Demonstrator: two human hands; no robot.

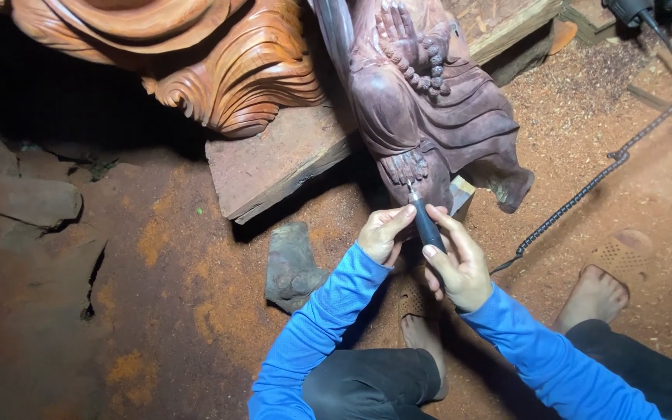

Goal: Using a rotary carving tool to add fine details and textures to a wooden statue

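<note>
The right hand (460,264) is closed around a slim rotary carving handpiece (428,225), held like a pen, with its fine bit set against the carved toes (406,166) at the foot of a dark wooden statue (429,117) that lies across a rough timber block (274,167). The left hand (381,233) is curled, its fingertips pinching the front of the handpiece near the bit to steady it. A braided flexible shaft (585,187) runs from the tool across the sawdust-covered floor (585,101) toward the upper right. A second, lighter reddish carving (235,70) with flowing folds rests beside the statue on the same block. The person sits on the floor, both bare feet showing, the right foot (594,295) near the shaft. The step in hand looks like fine detailing of the toes. I judge that the next move calls for small, controlled strokes along the grooves between the toes, both hands keeping the bit from skating onto the finished robe folds.
</note>
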